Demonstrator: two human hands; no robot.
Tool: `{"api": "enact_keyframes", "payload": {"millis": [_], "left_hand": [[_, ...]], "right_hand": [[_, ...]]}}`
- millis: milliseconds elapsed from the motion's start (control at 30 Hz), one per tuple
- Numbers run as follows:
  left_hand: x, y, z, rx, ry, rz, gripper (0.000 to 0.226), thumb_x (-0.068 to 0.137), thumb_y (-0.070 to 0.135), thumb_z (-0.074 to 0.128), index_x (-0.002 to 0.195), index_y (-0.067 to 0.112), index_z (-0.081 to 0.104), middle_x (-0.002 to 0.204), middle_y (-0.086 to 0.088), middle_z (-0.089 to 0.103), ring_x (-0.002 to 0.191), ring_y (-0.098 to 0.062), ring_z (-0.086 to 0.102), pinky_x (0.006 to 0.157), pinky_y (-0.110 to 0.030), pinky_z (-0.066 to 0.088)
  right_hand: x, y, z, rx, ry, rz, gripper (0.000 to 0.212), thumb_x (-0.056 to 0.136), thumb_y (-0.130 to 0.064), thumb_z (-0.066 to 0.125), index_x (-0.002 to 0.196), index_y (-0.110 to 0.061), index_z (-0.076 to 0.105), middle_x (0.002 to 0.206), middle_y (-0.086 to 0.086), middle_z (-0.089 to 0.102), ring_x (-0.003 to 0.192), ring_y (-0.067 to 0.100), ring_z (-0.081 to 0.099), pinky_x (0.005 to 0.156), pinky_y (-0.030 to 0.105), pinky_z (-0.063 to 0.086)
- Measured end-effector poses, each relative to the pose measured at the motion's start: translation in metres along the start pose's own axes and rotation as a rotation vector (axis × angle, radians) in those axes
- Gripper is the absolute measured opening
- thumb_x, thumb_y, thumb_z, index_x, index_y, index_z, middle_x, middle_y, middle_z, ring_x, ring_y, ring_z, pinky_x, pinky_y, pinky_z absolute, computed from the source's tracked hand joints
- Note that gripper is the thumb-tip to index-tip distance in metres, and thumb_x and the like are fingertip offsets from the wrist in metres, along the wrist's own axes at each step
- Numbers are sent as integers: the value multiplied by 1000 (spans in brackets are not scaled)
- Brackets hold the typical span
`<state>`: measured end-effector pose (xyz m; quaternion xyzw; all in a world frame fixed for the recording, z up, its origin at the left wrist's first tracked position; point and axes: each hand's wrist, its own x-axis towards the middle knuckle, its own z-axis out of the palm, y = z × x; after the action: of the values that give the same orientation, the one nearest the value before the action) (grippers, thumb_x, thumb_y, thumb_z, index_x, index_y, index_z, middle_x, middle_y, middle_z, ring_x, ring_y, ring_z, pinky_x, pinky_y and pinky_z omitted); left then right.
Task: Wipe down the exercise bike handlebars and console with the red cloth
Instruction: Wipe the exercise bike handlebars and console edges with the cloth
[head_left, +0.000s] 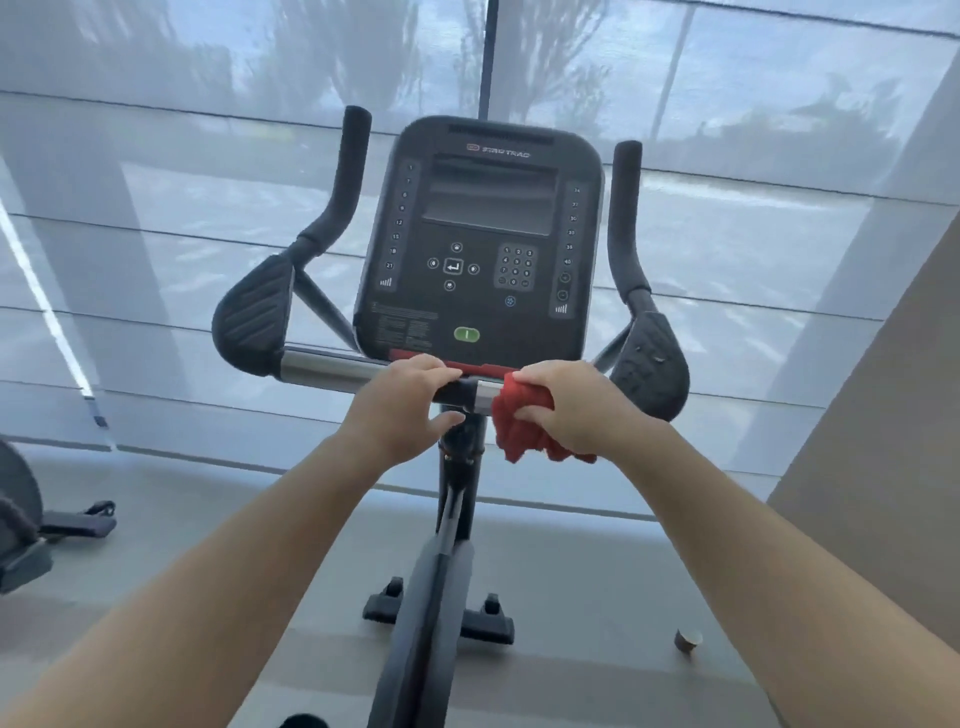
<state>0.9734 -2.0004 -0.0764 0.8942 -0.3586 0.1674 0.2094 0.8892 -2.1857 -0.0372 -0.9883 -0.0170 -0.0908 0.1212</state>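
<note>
Exercise bike (447, 545) stood centre of scene, facing a shaded window wall (727, 156); a second machine (21, 519) sat at far left edge, a small cylindrical object (688, 639) on the floor near right.

Console (483, 234) was upright and dark, screen off, keypad and green button visible. Handlebars: left upright grip (343, 176) and right upright grip (626, 218) flanked it, each with a padded rest below; a chrome crossbar (332, 366) ran along the console's near edge.

Left hand (405, 405) was wrapped over the crossbar at its centre clamp, fingers over the top, thumb under, apparently bracing. Right hand (566, 405) was clenched around the bunched red cloth (519, 421), pressing it on the crossbar just right of centre; loose folds hung below the bar.

Judgement: step in hand was the crossbar wipe. Done well, the cloth should wrap the bar fully and slide outward toward the right pad, the bracing hand steadying the frame. Console face and upright grips looked yet to be covered; light pressure would suit the buttons.
</note>
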Motion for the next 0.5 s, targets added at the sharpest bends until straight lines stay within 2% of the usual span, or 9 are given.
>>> {"api": "enact_keyframes", "payload": {"millis": [67, 167, 233, 300, 367, 400, 433, 467, 500], "left_hand": [[-1, 12, 3, 48, -27, -45, 52, 84, 32, 64, 132, 18, 50, 128, 5, 53, 117, -16, 48, 96, -32, 43], [-4, 22, 4, 85, -70, -124, 57, 85, 28, 62, 138, 20, 43, 134, 7, 46, 122, -15, 44, 101, -31, 41], [-4, 23, 2, 93, -92, -149, 57, 86, 25, 62, 139, 21, 41, 135, 8, 45, 123, -14, 44, 101, -28, 39], [-1, 23, -1, 81, -102, -168, 57, 85, 23, 63, 137, 23, 43, 132, 9, 47, 120, -13, 47, 98, -26, 38], [0, 22, -1, 75, -104, -180, 57, 84, 22, 64, 137, 26, 44, 129, 11, 48, 117, -12, 48, 94, -24, 39], [-1, 22, 0, 73, -101, -180, 57, 83, 21, 64, 136, 26, 44, 129, 11, 48, 117, -12, 48, 93, -24, 39], [-2, 21, 2, 68, -94, -176, 58, 83, 21, 64, 137, 26, 44, 130, 11, 48, 117, -12, 48, 93, -24, 40], [-3, 20, 3, 64, -86, -169, 58, 83, 20, 64, 137, 25, 43, 132, 10, 47, 119, -12, 46, 95, -25, 40], [-4, 19, 4, 63, -81, -161, 59, 84, 20, 64, 138, 24, 42, 135, 10, 45, 122, -12, 45, 97, -26, 40]], "right_hand": [[-1, 10, 0, -24, 19, -46, 9, 85, -22, 59, 93, -18, 62, 95, 0, 65, 85, 23, 59, 80, 39, 51], [-2, 16, 0, 31, 44, -60, 5, 86, -22, 58, 84, -21, 62, 92, 1, 67, 86, 28, 59, 80, 40, 51], [2, 10, 3, 87, 69, -73, 9, 86, -22, 57, 81, -25, 64, 91, 0, 67, 87, 26, 58, 79, 34, 49], [10, -1, 6, 125, 78, -117, 12, 86, -22, 57, 86, -25, 68, 90, -2, 68, 84, 21, 57, 73, 27, 46], [19, -10, 9, 153, 44, -132, 15, 88, -20, 55, 87, -23, 69, 76, -8, 64, 66, 11, 55, 54, 7, 37], [21, -12, 10, 157, 27, -131, 16, 89, -18, 53, 86, -22, 69, 70, -12, 59, 60, 6, 52, 48, 5, 34], [21, -13, 12, 148, 19, -130, 16, 89, -17, 53, 86, -21, 68, 70, -12, 57, 61, 6, 52, 49, 4, 35], [19, -11, 13, 123, 26, -133, 13, 89, -17, 54, 89, -21, 66, 79, -9, 61, 71, 11, 55, 57, 6, 38], [16, -9, 13, 87, 38, -127, 13, 88, -18, 56, 97, -19, 66, 93, -4, 64, 86, 17, 57, 70, 16, 45]]}}
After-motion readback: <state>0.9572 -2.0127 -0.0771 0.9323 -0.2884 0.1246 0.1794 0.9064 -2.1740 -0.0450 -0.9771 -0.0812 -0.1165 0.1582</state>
